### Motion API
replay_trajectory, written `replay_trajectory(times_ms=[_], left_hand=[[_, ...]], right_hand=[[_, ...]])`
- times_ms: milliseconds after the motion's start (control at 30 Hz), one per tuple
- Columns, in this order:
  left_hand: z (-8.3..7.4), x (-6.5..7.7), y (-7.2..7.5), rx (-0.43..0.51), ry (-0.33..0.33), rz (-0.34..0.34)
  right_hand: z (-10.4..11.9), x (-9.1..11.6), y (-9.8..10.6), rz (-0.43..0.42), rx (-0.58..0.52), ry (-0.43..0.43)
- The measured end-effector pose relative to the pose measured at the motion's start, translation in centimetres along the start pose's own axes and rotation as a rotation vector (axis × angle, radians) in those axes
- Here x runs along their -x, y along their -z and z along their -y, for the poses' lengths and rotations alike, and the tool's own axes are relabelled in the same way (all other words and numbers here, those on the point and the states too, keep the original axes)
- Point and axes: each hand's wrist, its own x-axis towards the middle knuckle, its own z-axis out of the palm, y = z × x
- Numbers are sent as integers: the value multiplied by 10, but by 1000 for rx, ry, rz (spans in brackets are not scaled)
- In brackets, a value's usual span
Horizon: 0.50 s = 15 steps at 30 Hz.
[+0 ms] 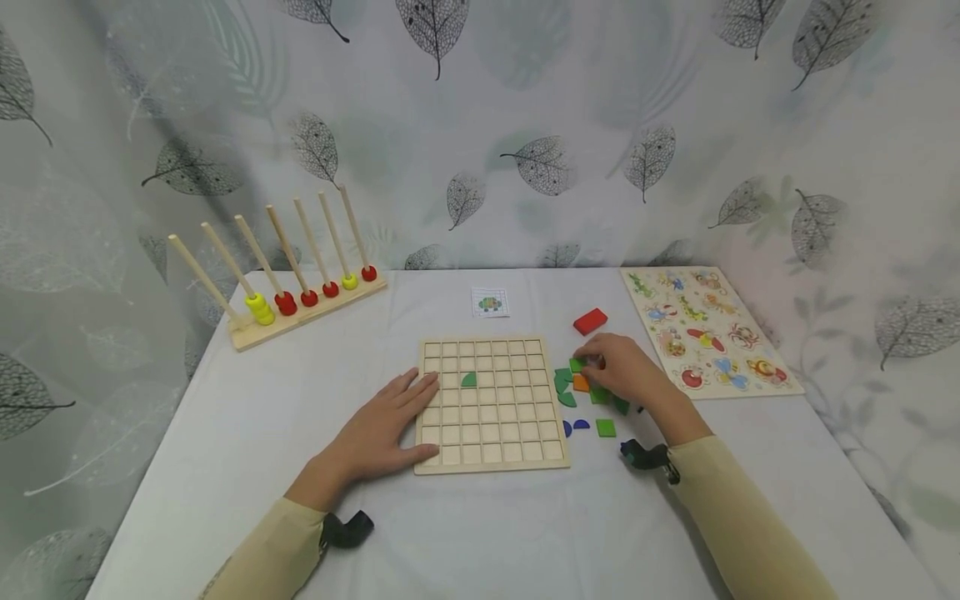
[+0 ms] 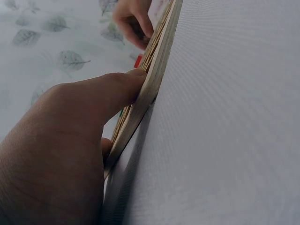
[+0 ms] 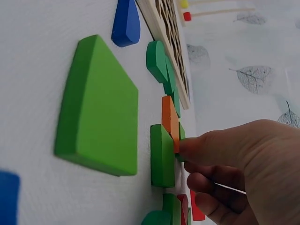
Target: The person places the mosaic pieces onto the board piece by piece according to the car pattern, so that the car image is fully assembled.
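My left hand (image 1: 375, 429) rests on the left edge of a wooden grid board (image 1: 491, 468), its fingers spread along the rim and its thumb at the near corner. One green quarter-circle piece (image 1: 468, 381) lies in a cell of the board. To the right of the board, my right hand (image 1: 624, 368) reaches over loose shapes, thumb and fingers curled at a small green square tile (image 1: 576, 365). Beside that tile are an orange tile (image 3: 169, 119) and another green tile (image 3: 161, 154). Dark green curved pieces (image 1: 564, 382) lie along the board's right edge.
Blue half-circle pieces (image 1: 581, 424) and a lone green square (image 1: 606, 428) lie nearer me. A red block (image 1: 590, 322) is behind my right hand. A peg bead rack (image 1: 315, 317) stands back left, a picture card (image 1: 490, 302) behind the board, an animal puzzle (image 1: 750, 392) at right.
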Motion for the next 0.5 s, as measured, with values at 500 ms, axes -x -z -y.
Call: replay_trajectory(times_ms=[500], left_hand=[[0,-1,0,-10,12,8]], right_hand=[[-2,-2,0,14,-2,-18]])
